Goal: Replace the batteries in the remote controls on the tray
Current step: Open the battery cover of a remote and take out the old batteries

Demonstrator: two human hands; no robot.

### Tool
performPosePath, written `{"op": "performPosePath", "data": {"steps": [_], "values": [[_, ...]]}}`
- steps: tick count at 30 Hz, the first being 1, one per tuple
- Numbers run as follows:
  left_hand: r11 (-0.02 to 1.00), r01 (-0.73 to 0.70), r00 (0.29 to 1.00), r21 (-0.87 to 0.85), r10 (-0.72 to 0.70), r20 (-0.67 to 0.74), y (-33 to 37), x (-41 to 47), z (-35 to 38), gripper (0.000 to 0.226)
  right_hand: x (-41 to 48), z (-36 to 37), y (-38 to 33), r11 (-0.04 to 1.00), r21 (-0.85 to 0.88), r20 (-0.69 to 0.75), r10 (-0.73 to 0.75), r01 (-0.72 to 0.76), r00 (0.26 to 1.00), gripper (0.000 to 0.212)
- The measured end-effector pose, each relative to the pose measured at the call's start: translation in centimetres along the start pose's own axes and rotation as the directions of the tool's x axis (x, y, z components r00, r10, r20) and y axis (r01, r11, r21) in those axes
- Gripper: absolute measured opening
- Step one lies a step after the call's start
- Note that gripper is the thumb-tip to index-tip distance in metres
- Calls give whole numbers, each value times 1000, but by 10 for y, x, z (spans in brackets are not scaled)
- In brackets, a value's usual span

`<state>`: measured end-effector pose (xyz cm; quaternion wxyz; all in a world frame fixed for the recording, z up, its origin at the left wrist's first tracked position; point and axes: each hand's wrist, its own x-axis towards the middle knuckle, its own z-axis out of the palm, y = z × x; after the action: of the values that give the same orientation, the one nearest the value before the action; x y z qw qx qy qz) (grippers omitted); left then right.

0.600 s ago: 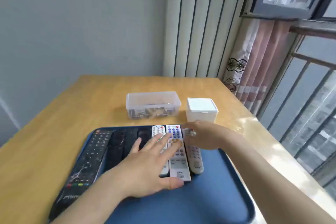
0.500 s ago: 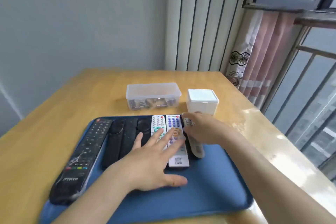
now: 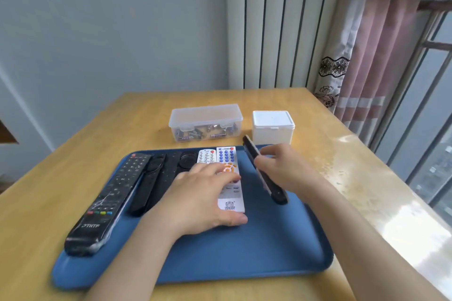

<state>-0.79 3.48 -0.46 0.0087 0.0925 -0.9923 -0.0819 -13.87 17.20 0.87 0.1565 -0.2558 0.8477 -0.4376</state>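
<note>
**A:** On the blue tray (image 3: 244,273), which remotes are lying flat?

**B:** A row of them is lying side by side over its left and middle part. A big black remote (image 3: 110,198) with coloured buttons is sitting at the left edge, and slim black remotes (image 3: 151,183) are lying just beside it. Then come a small white remote (image 3: 206,155) and a longer white remote (image 3: 228,200) with blue buttons.

**A:** What is the left hand doing?

**B:** The left hand (image 3: 203,198) is resting palm down on the two white remotes. Its fingers are lying straight and spread over their buttons, with the thumb touching the near end of the longer one. It is not gripping anything.

**A:** And the right hand?

**B:** The right hand (image 3: 281,168) is grasping a dark-backed remote (image 3: 252,151) around its middle, fingers curling over it. That remote is standing on its long edge and tilting. Its far end is rising above the tray's back rim, and its near end is pointing down at the tray floor just right of the white ones. I cannot tell whether the near end is touching the tray.

**A:** Is anything sitting off the tray?

**B:** Beyond it, on the wooden table (image 3: 73,154), a clear lidded box (image 3: 205,115) holding batteries (image 3: 195,133) is standing near a white lidded box (image 3: 272,122), with a gap between the two. A pink curtain (image 3: 367,56) is hanging at the right.
</note>
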Motion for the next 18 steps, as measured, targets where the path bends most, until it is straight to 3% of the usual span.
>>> {"op": "performPosePath", "data": {"steps": [1, 3, 4, 5, 8, 10, 12, 14, 18], "values": [[1000, -7, 1000, -12, 7, -3, -1, -1, 2, 82, 0, -1, 1, 949, 308, 18, 60, -62, 998, 26], [997, -30, 997, -69, 26, -67, 0, -4, 6, 83, 0, 4, 2, 577, 789, 180, 113, -212, 977, 29], [988, -39, 989, -148, 17, -148, 2, -3, 6, 77, -2, 9, 1, 401, 877, 242, 106, -264, 965, 33], [964, -45, 969, -261, -21, -245, 3, -3, 7, 67, -4, 15, 0, 303, 907, 277, 96, -293, 956, 36], [773, -85, 899, -628, -213, -383, 16, -2, 7, 22, -8, 32, -5, 290, 909, 293, 65, -299, 954, 42], [638, -91, 905, -765, -268, -330, 25, -3, 6, 12, -11, 37, -6, 316, 904, 301, 12, -289, 953, 43], [540, -111, 904, -834, -293, -310, 29, -4, 8, 15, -12, 39, -8, 339, 901, 288, -3, -270, 958, 42], [552, -131, 890, -823, -300, -343, 31, -3, 10, 22, -12, 41, -7, 345, 895, 292, 25, -283, 956, 38], [775, -157, 839, -612, -222, -496, 31, -6, 13, 33, -14, 39, -9, 327, 890, 346, -26, -319, 938, 35]]}}
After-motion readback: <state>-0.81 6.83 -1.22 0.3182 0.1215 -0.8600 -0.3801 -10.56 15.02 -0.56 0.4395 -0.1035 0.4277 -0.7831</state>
